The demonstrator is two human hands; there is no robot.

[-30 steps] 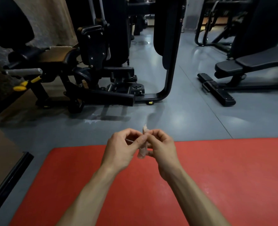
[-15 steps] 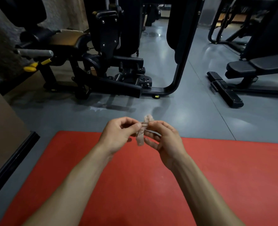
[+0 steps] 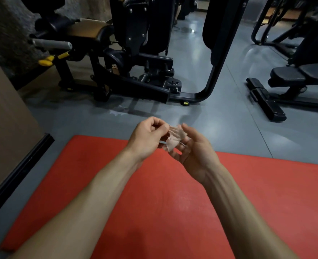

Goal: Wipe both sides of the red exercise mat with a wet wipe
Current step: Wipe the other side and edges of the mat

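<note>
A glossy grey floor [image 3: 219, 116] catches pale reflections of overhead light. A black weight machine [image 3: 135, 53] stands at the far centre, with a tan padded seat [image 3: 85, 30], a grey foam roller [image 3: 51, 44] and a yellow lever [image 3: 51, 59]. A black bench [image 3: 294, 75] sits far right; a brown panel [image 3: 3, 113] edges the left

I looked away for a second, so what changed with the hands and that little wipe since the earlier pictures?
The wet wipe, a tight twist before, has been teased partly open. The left hand still pinches its left edge; the right hand has turned palm-up, fingers loosened, cradling it. Both hands stay raised over the far edge of the red exercise mat, which lies flat and untouched.
</note>
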